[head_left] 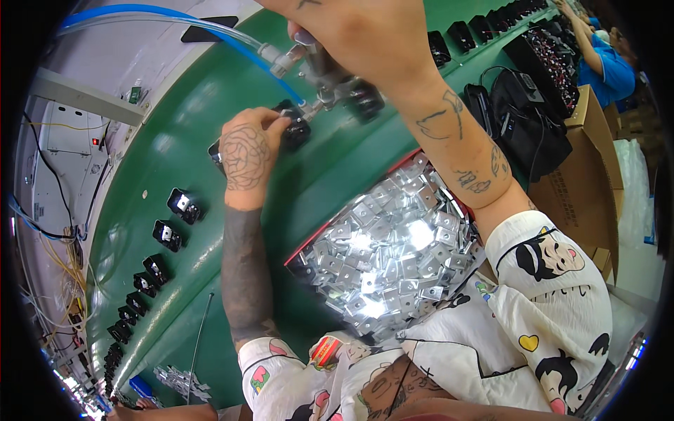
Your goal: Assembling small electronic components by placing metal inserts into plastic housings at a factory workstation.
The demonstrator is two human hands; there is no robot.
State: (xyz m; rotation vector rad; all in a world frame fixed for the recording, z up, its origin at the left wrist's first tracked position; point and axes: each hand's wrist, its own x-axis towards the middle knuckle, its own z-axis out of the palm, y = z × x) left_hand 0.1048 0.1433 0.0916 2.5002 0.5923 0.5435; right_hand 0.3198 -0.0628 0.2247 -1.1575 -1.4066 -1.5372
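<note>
My left hand (246,151) pinches the edge of a small black plastic housing (298,130) on the green work surface. Above it my right hand (351,31) is wrapped round a metal valve-like tool (321,70), fed by a clear hose (168,26) and a blue hose (260,57). The tool's tip points down at the housing; whether it touches cannot be made out. Just right of the tip stands another black housing (366,104). Part of one more dark housing (215,153) shows behind my left hand.
Near my body lies a red-edged tray (300,254) heaped with shiny metal plates (386,256). Black housings (184,205) with metal inserts line the left side. At right are a black bag (523,123), a cardboard box (579,186) and a co-worker in a blue shirt (612,70).
</note>
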